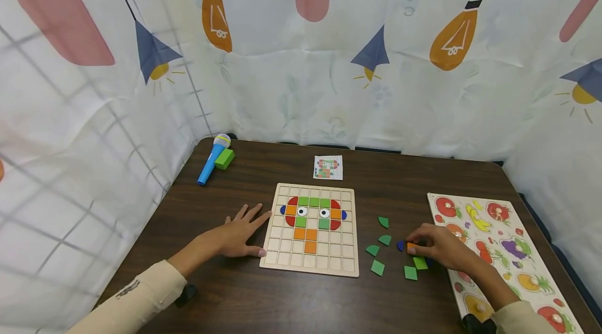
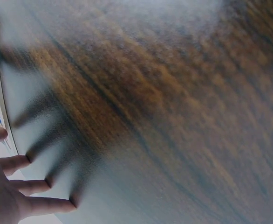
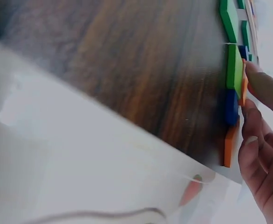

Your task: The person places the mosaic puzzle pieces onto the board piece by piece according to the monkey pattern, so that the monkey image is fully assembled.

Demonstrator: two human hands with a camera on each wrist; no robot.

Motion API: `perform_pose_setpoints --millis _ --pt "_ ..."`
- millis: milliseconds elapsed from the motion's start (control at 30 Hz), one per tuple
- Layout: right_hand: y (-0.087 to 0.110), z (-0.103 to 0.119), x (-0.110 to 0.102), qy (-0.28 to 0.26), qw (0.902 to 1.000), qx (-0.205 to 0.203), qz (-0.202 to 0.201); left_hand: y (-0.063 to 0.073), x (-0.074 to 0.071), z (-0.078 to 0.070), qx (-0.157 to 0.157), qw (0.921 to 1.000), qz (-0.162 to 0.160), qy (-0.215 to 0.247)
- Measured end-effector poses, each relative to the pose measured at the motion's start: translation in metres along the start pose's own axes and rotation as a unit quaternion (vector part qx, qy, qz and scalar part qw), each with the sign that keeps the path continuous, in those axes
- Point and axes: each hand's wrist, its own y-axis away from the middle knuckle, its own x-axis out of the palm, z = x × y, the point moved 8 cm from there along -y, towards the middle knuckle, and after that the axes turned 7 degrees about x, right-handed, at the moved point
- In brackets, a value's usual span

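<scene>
At the left edge of a pale wooden grid board (image 1: pixel 310 266), my left hand (image 1: pixel 240 233) lies with its fingers spread, thumb and fingertips right at the rim. Red, green, orange and blue tiles form a face with two eyes on the board, and three orange tiles (image 1: pixel 310 246) sit below it. My right hand (image 1: pixel 439 245) pinches an orange tile (image 3: pixel 244 84) between thumb and finger. Close under that hand are a light green tile (image 1: pixel 420 263), a blue piece (image 3: pixel 231 107) and another orange tile (image 3: pixel 228 145).
Several loose green pieces (image 1: pixel 378 267) lie right of the board. A fruit picture board (image 1: pixel 531 266) stands beyond, partly under my right forearm. Behind the grid board is a small pattern card (image 1: pixel 328 168). A blue toy microphone (image 1: pixel 210 162) and a green block (image 1: pixel 224 159) lie at the back left.
</scene>
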Motion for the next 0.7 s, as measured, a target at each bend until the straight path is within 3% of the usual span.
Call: perform_pose_setpoints --millis 433,700 --pt "0.0002 0.0022 0.0002 0.016 0.9998 0.0 -0.007 0.0006 -0.0003 -0.0006 0.0 1.0 0.001 0.0" --pt "-0.0028 0.0039 0.004 0.016 0.9998 0.008 0.01 0.0005 -0.0002 -0.0004 -0.003 1.0 0.002 -0.002"
